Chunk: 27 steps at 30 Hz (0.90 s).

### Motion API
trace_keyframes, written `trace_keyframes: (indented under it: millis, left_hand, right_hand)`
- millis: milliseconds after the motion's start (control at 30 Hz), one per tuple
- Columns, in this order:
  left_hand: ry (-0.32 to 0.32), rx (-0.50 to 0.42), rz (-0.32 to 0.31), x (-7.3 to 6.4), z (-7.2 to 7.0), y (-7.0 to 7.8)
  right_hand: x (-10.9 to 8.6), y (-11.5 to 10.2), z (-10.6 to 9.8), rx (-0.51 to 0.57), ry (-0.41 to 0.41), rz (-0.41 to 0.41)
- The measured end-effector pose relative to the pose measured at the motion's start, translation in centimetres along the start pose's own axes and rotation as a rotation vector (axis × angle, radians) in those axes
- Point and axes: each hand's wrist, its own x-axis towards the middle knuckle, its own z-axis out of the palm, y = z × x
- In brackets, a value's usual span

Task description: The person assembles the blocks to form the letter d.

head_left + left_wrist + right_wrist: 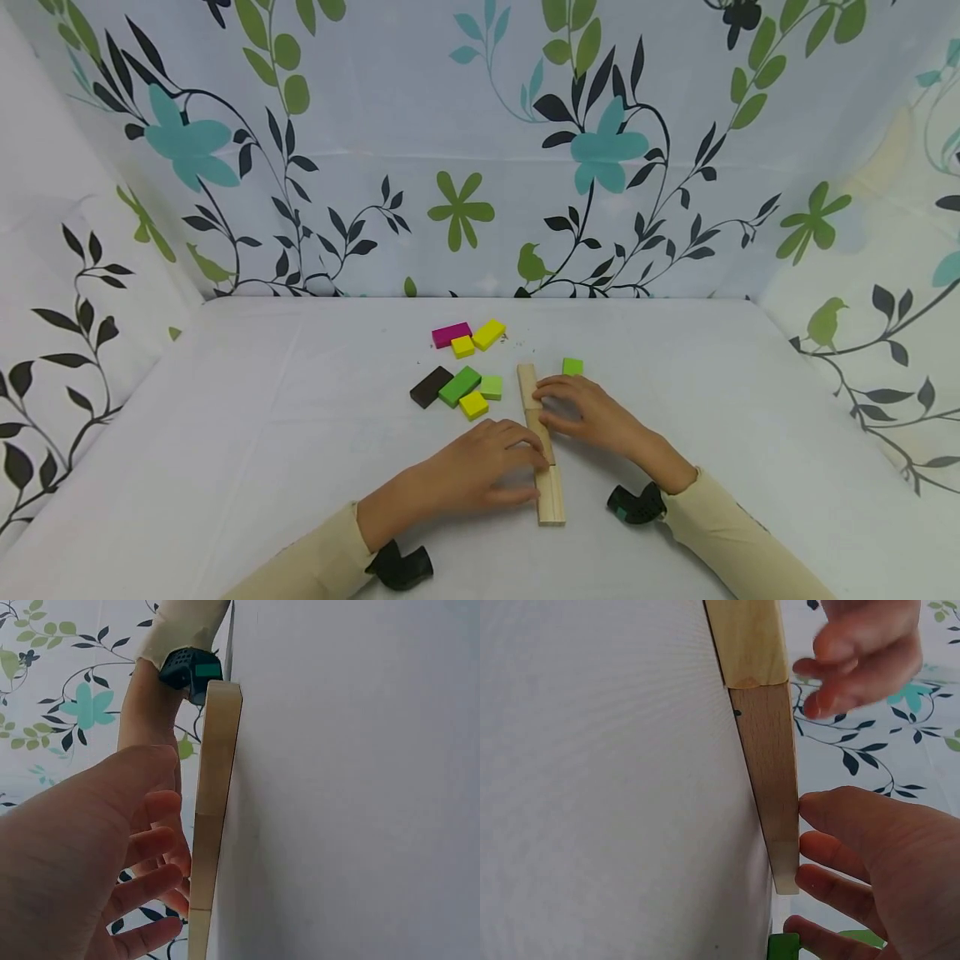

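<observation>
Light wooden blocks lie end to end in a line: a far block [527, 383], a middle block [535, 418] and a near block [551, 504]. My left hand [480, 467] is over the line's left side with loosely bent fingers, apart from the wood in the left wrist view. From the right, my right hand [596, 417] touches the line with its fingertips; the right wrist view shows thumb [829, 810] and fingers resting along one wooden block [769, 765]. A light green block [573, 366] sits just beyond the right hand, partly covered by it.
Left of the line are a dark brown block [431, 387], a green block [460, 387], a pale green block [491, 387] and a yellow block [474, 406]. Farther back lie a magenta block [452, 335] and two yellow blocks [489, 334]. Patterned cloth [337, 167] hangs behind.
</observation>
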Motion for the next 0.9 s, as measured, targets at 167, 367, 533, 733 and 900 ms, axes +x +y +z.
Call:
trace_keyframes:
  millis: [167,367,533,733,900]
  left_hand:
    - [0.003,-0.002,-0.062,0.4,0.0,-1.3]
    - [-0.025,-0.007,-0.102,0.9,-0.1,-2.0]
    - [-0.031,-0.015,-0.090,1.2,0.0,-2.3]
    - [-0.068,-0.022,-0.118,1.3,0.1,-2.4]
    - [-0.089,-0.038,-0.135,1.3,0.2,-2.6]
  right_hand:
    - [-0.1,0.1,0.1,0.001,0.005,-0.003]
    - [-0.2,0.2,0.3,-0.017,0.026,-0.006]
    - [-0.1,0.2,0.1,-0.057,0.082,-0.020]
    - [0.1,0.7,-0.3,-0.079,0.137,0.034]
    - [0.3,1.5,-0.6,-0.101,0.180,0.103]
